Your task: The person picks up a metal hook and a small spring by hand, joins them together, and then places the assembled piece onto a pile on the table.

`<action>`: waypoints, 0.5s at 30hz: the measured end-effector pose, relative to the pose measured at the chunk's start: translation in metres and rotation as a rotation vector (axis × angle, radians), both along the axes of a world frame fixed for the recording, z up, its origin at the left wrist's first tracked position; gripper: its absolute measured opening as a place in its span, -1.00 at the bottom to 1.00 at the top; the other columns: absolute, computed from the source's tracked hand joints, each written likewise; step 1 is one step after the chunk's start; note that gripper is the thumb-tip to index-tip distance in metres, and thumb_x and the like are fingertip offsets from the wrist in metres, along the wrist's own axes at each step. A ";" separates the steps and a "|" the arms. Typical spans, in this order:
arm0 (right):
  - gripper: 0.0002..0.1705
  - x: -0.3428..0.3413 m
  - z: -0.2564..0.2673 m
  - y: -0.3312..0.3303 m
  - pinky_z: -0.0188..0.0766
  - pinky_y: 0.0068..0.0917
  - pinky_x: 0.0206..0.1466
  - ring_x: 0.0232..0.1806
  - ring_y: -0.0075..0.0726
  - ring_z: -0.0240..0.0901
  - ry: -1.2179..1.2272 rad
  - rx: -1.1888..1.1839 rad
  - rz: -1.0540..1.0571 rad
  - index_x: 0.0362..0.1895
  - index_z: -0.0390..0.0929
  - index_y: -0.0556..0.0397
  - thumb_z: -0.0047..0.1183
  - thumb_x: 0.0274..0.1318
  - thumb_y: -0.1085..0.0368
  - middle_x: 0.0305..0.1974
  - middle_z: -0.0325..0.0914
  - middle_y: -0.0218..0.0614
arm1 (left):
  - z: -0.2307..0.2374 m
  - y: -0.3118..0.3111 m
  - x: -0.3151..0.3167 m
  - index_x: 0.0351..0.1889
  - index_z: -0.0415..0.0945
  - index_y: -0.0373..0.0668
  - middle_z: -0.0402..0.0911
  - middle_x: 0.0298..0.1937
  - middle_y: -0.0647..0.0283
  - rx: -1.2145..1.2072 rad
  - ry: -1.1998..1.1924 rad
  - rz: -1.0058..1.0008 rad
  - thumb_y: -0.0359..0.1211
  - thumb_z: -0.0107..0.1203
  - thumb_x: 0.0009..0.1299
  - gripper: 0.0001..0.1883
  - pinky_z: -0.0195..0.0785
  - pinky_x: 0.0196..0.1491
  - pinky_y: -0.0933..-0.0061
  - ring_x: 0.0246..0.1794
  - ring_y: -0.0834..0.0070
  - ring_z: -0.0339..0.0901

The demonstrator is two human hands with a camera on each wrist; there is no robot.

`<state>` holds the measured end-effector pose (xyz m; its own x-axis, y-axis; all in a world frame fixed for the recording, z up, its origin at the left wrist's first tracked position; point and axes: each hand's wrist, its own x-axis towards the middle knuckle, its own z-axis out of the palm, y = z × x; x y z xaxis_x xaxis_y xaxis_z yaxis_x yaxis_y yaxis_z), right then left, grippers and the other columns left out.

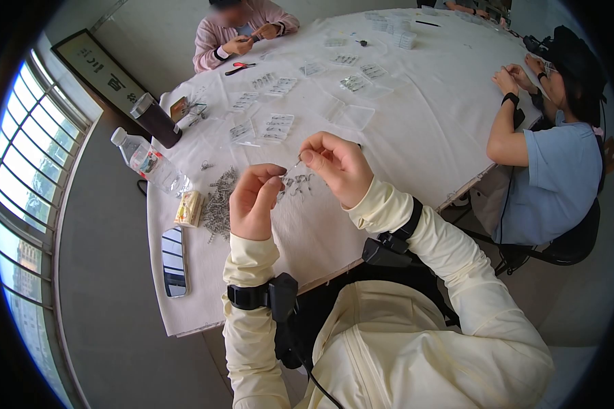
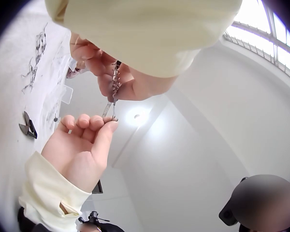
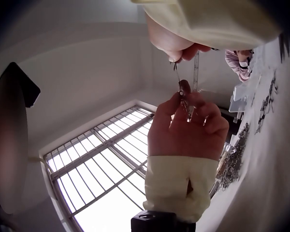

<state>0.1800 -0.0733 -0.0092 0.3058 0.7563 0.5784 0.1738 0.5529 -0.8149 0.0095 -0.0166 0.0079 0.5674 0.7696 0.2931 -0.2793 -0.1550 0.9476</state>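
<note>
Over the near part of the table, my left hand [image 1: 254, 204] and right hand [image 1: 341, 167] come close together. Between their fingertips is a thin, shiny metal wire piece [image 1: 293, 167]. The left wrist view shows a coiled, chain-like part [image 2: 116, 82] of the metal held in the left fingers, while the right thumb and fingertip pinch its lower end. A narrow clear strip [image 3: 196, 72] runs alongside the wire in the right wrist view. Below the hands lie a few similar small metal pieces [image 1: 299, 183], and a heap of metal pieces [image 1: 218, 208] sits beside the left hand.
Left of the heap are a phone [image 1: 174, 262], a small packet [image 1: 188, 208], a water bottle [image 1: 150, 162] and a dark flask [image 1: 155, 121]. Clear compartment boxes [image 1: 278, 126] lie further back, with red-handled pliers [image 1: 240, 67]. Two people sit around the white-covered table [image 1: 430, 116].
</note>
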 end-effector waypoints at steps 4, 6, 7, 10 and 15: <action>-0.83 0.000 0.008 -0.007 0.23 -0.63 -0.24 -0.35 -0.64 0.30 -0.069 -0.057 0.032 -0.25 0.51 0.16 0.02 0.24 0.28 -0.39 0.50 -0.46 | 0.002 -0.003 0.002 -0.15 0.56 -0.26 0.48 -0.40 0.44 -0.033 0.043 -0.018 -0.45 0.01 0.38 -0.84 0.05 -0.37 0.74 -0.46 0.80 0.21; -0.85 -0.001 0.008 -0.007 0.28 -0.63 -0.13 -0.27 -0.65 0.30 -0.095 -0.098 0.054 -0.24 0.47 0.19 -0.01 0.26 0.33 -0.36 0.45 -0.47 | 0.000 -0.002 0.002 -0.15 0.57 -0.28 0.48 -0.40 0.44 -0.045 0.053 -0.024 -0.43 0.03 0.39 -0.83 0.05 -0.37 0.74 -0.45 0.80 0.21; -0.83 -0.001 0.005 -0.005 0.23 -0.62 -0.24 -0.35 -0.63 0.30 -0.097 -0.054 0.036 -0.25 0.51 0.15 0.02 0.24 0.28 -0.38 0.50 -0.46 | -0.001 -0.002 0.003 -0.17 0.57 -0.28 0.48 -0.40 0.45 -0.039 0.057 -0.017 -0.40 0.05 0.40 -0.84 0.05 -0.37 0.74 -0.45 0.80 0.21; -0.81 -0.003 0.005 -0.005 0.19 -0.59 -0.35 -0.42 -0.60 0.32 -0.099 -0.016 0.025 -0.27 0.55 0.10 0.06 0.21 0.23 -0.41 0.55 -0.45 | -0.002 -0.003 0.005 -0.23 0.56 -0.27 0.47 -0.41 0.47 -0.020 0.053 -0.010 -0.35 0.09 0.41 -0.84 0.03 -0.38 0.74 -0.46 0.81 0.20; -0.82 -0.003 0.005 -0.005 0.20 -0.58 -0.33 -0.41 -0.58 0.34 -0.112 -0.011 0.055 -0.28 0.54 0.09 0.07 0.20 0.24 -0.41 0.55 -0.45 | -0.005 0.000 0.003 -0.31 0.54 -0.25 0.45 -0.45 0.49 -0.040 0.046 0.033 -0.34 0.09 0.41 -0.85 0.00 -0.42 0.74 -0.50 0.81 0.18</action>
